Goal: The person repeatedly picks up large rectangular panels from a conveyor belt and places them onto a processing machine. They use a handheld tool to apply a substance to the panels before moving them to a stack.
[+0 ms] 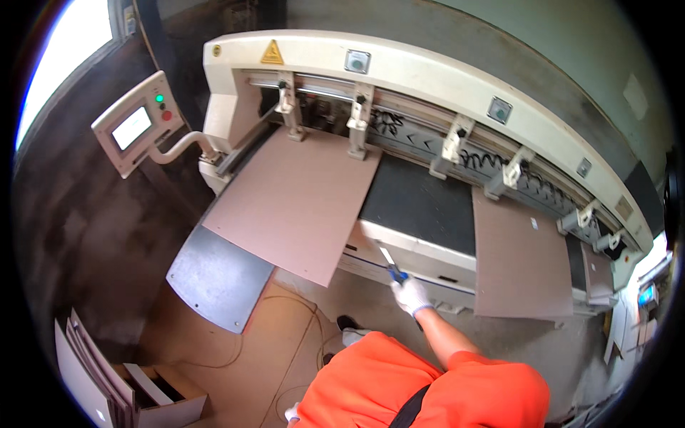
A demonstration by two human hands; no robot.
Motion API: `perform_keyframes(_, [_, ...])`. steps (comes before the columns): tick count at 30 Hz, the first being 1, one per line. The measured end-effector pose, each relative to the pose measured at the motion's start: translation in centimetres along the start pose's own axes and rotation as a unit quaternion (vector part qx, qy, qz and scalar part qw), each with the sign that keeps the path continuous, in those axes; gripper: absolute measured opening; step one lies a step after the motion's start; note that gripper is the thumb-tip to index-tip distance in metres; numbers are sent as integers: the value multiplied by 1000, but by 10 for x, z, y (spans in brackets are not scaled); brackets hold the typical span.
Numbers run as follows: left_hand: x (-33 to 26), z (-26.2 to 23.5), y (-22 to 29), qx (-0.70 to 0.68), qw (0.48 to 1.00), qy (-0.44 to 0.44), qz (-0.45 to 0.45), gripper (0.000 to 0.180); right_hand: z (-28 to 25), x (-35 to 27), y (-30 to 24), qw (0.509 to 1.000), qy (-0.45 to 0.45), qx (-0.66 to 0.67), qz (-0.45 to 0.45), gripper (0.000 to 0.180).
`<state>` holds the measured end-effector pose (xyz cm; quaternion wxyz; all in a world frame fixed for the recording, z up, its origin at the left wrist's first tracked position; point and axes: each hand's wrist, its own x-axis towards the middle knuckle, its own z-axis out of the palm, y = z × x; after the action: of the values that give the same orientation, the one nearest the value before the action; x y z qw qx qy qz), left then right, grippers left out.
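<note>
My right hand (411, 294), in a white glove, is closed round a blue-handled tool (397, 273) with a narrow pale tip. The tool's exact kind is hard to make out. Its tip points up and left, in front of the machine's white front edge. Just left of it, a large brownish panel (296, 200) lies on the machine bed, its far edge under two clamps and its near corner overhanging. Of my left hand (292, 412), only a bit of white glove shows beside my orange clothing at the lower edge; its fingers are hidden.
A long white machine (428, 78) with several clamps spans the back. A second brownish panel (523, 260) hangs over its front at right. The control screen (132, 128) stands left, above a grey support plate (217, 278). Boards (93, 374) lean at lower left; a thin hose (235, 349) crosses the floor.
</note>
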<state>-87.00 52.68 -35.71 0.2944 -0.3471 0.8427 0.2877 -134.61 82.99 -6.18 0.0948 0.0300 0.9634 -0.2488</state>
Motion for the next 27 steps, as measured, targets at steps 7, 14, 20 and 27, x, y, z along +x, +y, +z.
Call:
perform_keyframes(7, [40, -51, 28, -438, 892, -17, -110, 15, -45, -70, 200, 809, 256, 399, 347, 20])
perform_keyframes(14, [83, -137, 99, -612, 789, 40, -46, 17, -28, -71, 119, 997, -27, -42, -66, 38])
perform_keyframes(20, [32, -101, 126, -623, 773, 115, -41, 34, -27, -82, 20, 933, -286, -4, -219, 52])
perform_keyframes(27, [-102, 109, 86, -512, 799, 155, -274, 36, -38, -24, 44, 932, -321, 55, -162, 36])
